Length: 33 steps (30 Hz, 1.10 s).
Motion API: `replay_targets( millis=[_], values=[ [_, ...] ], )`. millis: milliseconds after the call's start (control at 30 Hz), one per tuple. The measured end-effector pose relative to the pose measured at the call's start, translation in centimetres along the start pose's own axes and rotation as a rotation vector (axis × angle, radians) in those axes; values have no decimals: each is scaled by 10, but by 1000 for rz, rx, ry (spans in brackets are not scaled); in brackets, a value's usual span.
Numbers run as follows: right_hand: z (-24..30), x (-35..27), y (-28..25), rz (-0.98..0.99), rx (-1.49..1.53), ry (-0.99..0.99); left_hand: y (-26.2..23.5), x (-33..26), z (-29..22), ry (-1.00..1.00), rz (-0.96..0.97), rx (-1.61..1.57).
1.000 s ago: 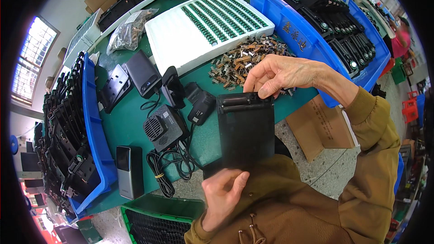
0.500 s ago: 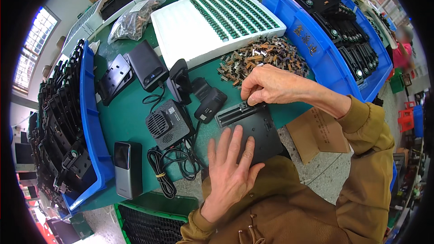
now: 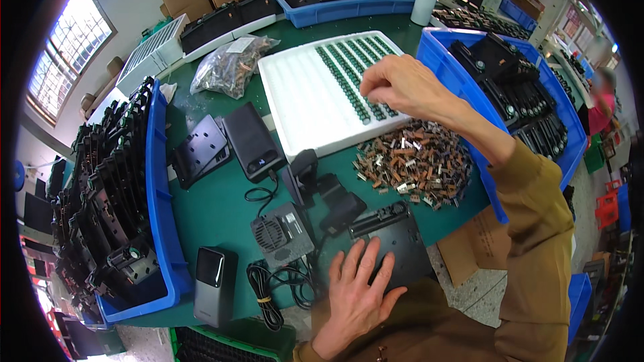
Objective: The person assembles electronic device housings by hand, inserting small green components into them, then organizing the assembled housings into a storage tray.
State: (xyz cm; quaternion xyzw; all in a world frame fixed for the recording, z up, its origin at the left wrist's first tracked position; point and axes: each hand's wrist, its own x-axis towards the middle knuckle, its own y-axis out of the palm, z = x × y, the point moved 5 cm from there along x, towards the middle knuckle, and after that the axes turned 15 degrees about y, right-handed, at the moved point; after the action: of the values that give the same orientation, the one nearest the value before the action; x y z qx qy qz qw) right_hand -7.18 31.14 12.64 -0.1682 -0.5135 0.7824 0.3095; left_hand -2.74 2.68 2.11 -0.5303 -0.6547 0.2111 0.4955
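My left hand [image 3: 359,291] lies flat, fingers spread, over the near part of a black plastic housing [image 3: 410,245] at the table's front edge. A long slot with small fittings runs along the housing's far side. Farther off, my right hand [image 3: 406,87] hovers over the right part of a white foam tray [image 3: 292,107], thumb and fingers pinched together. Whatever they may hold is hidden. Rows of small green parts [image 3: 345,70] fill that side of the tray. Between the tray and the housing sits a heap of small brown and silver metal pieces [image 3: 422,164].
Blue bins of black housings flank me, one left [image 3: 157,181] and one right [image 3: 446,60]. A dark power bank [image 3: 251,137], a black device with a round grille [image 3: 278,231], a coiled cable [image 3: 265,302] and an upright grey device [image 3: 215,288] stand left. A plastic bag [image 3: 231,67] lies behind.
My right hand has left the housing's slot and moved away from me to the foam tray. My left hand stays on the housing. The view has tilted up and shifted left.
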Motion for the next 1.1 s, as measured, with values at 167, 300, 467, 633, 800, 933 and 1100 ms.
replay_targets(
  millis=[167, 300, 467, 633, 800, 933, 1100],
  values=[
    [-29, 56, 21, 40, 74, -22, 3, 5, -2, 1, 3, -47],
    [-17, 42, 27, 304, 15, -53, 2, 3, 2, -16, 4, -41],
    [-21, 20, 38, 242, -94, -132, 3, 2, 4, -9, 20, -8],
    [-19, 19, 44, 233, -185, -67, 4, 4, 2, -9, 31, -13],
    [-26, 21, 44, 217, -97, -164, 4, 3, 1, -14, 46, -14],
    [-37, 24, 45, 275, 121, -118, 5, 4, 2, -4, 58, -1],
    [-37, 21, 37, 249, 243, -166, 1, 5, -1, 15, 28, 34]
  ],
)
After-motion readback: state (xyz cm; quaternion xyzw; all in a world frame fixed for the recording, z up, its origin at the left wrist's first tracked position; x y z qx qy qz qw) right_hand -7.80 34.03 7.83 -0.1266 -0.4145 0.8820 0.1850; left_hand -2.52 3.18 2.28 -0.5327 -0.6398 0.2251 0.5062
